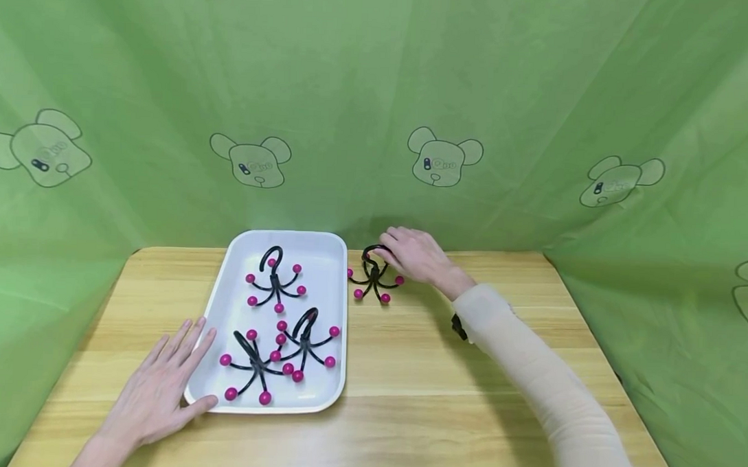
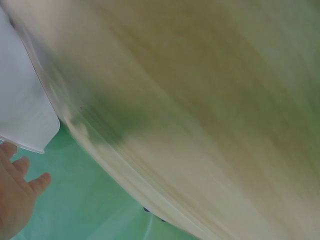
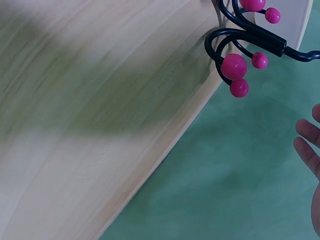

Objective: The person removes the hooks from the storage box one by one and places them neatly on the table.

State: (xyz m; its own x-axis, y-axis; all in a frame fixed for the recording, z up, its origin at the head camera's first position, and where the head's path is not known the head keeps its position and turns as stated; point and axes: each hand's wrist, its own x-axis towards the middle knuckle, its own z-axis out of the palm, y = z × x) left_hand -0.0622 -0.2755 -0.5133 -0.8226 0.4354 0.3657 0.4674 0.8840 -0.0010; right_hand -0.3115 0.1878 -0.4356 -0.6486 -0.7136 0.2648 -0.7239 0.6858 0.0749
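A black hanging hook (image 1: pixel 375 273) with several curved prongs tipped in pink balls is just right of the tray, by the table's far edge. My right hand (image 1: pixel 413 254) pinches its curved top; in the right wrist view the hook's top runs out of frame and only some fingers (image 3: pixel 309 142) show. Three similar hooks lie in the white tray (image 1: pixel 215 303): one at the back (image 1: pixel 276 285), one at front right (image 1: pixel 305 342) and one at front left (image 1: pixel 256 367). My left hand (image 1: pixel 155 391) rests against the tray's left rim, fingers straight and spread.
The wooden table (image 1: pixel 442 414) extends on both sides of the tray. Green curtains (image 1: pixel 366 109) with printed bear heads stand behind it and at both sides.
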